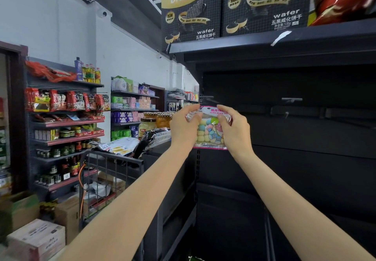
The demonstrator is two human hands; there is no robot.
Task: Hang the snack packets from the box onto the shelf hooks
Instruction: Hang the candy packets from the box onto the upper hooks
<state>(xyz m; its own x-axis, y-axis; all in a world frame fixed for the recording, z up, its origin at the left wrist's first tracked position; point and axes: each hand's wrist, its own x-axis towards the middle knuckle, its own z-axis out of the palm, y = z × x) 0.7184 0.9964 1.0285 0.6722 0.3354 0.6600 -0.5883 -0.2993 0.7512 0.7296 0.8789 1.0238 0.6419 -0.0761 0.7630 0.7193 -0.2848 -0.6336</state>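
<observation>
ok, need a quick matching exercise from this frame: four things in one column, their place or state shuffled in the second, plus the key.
Things
1. snack packet
2. wafer boxes
3. shelf hook
4. wire cart

Places or states
A. on top of the dark shelf unit
B. bare, nothing hanging from it
C. pinched at its top corners by the left hand and right hand
D. lower left of the dark shelf unit, bags piled on it

Pairs: 1-C, 2-A, 3-B, 4-D

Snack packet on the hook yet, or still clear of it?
Apart. The head view shows the snack packet, pinched by the left hand and right hand, below the hook.
</observation>
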